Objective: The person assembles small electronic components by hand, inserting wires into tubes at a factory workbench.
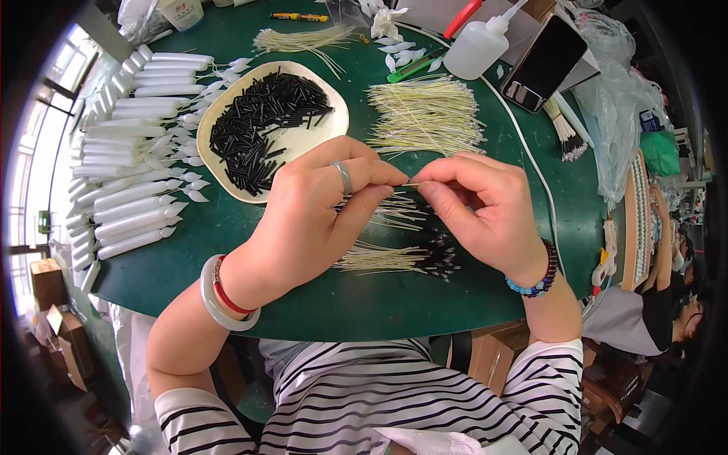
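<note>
My left hand (315,201) and my right hand (485,216) meet fingertip to fingertip over the middle of the table, both closed in a pinch. Between them shows a short piece of thin pale wire (410,184). A small dark bit, seemingly a black tube, sits at the left fingertips, mostly hidden. Left of my hands, a cream dish (296,140) holds many short black tubes (262,114). Beyond my right hand is a heap of pale yellow wires (425,114). Under my hands lie wires with black-covered ends (387,258), partly hidden by them.
White candle-shaped sticks (140,189) with flame-shaped tips crowd the left side. Farther back are loose wires (303,39), a yellow marker (298,17), a green cutter (413,68), a white bottle (478,49) and a phone (544,62). A white cable (531,152) runs down the right.
</note>
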